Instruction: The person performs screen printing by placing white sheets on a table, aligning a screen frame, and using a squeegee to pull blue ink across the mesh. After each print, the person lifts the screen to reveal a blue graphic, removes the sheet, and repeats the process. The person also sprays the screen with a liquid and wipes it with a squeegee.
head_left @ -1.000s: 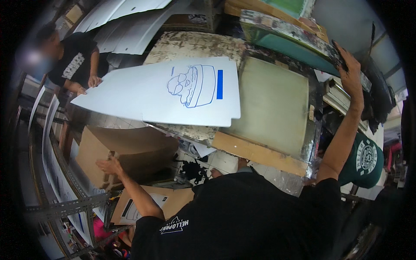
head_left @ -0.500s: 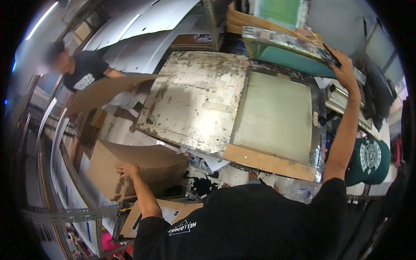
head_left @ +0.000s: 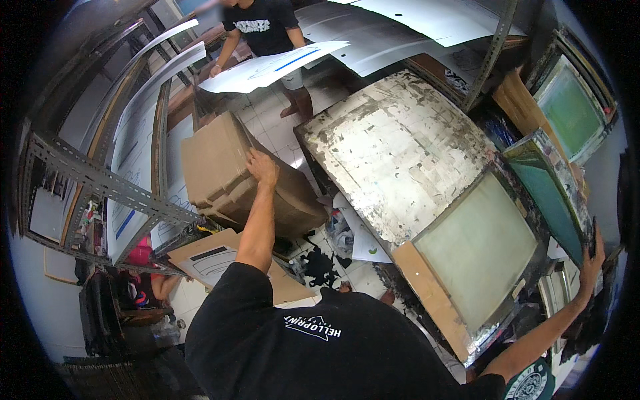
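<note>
Left hand (head_left: 264, 168), fingers loosely spread, rests on the edge of a brown cardboard box (head_left: 217, 153); right hand (head_left: 590, 267) is curled around the end of a tilted green-meshed frame (head_left: 550, 193), which rises beside the worn table (head_left: 407, 147). A strip of tiled floor (head_left: 275, 138) parts box from table; a flat screen (head_left: 480, 243) occupies the table's right side. The white printed sheet (head_left: 270, 68), over the table 1.0 s earlier, is now held off it by 1 co-worker (head_left: 263, 30).
</note>
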`<state>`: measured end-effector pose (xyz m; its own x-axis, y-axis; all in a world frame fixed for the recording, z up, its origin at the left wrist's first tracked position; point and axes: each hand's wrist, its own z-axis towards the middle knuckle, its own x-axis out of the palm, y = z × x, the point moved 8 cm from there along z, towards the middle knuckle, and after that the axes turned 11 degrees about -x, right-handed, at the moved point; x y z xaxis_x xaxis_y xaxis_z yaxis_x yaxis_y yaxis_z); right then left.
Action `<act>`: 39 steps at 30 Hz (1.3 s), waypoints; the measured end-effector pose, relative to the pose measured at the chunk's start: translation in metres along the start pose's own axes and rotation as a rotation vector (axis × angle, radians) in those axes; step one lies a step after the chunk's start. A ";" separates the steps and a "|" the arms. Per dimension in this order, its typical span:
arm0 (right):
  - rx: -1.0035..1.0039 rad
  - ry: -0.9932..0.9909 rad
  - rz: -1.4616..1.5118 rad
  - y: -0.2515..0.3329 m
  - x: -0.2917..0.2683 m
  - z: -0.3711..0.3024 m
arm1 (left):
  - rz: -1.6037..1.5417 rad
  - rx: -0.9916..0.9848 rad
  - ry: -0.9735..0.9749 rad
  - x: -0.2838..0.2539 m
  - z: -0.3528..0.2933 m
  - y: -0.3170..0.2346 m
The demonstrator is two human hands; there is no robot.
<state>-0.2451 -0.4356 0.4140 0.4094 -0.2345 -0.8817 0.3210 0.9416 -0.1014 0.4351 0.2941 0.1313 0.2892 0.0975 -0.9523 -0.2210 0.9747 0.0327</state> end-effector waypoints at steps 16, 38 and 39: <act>0.129 0.028 -0.163 -0.038 0.001 -0.021 | -0.779 -0.135 -0.248 -0.040 -0.004 -0.015; 0.170 -0.091 -0.120 -0.053 -0.011 0.009 | -0.971 1.078 0.098 -0.235 -0.404 -0.213; 0.185 -0.086 -0.083 -0.047 -0.013 0.015 | -0.936 1.119 0.112 -0.221 -0.427 -0.230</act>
<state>-0.2528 -0.4803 0.4370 0.4442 -0.3367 -0.8303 0.5047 0.8597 -0.0787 0.0242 -0.0378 0.2043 -0.1665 -0.6110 -0.7740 0.8417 0.3207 -0.4343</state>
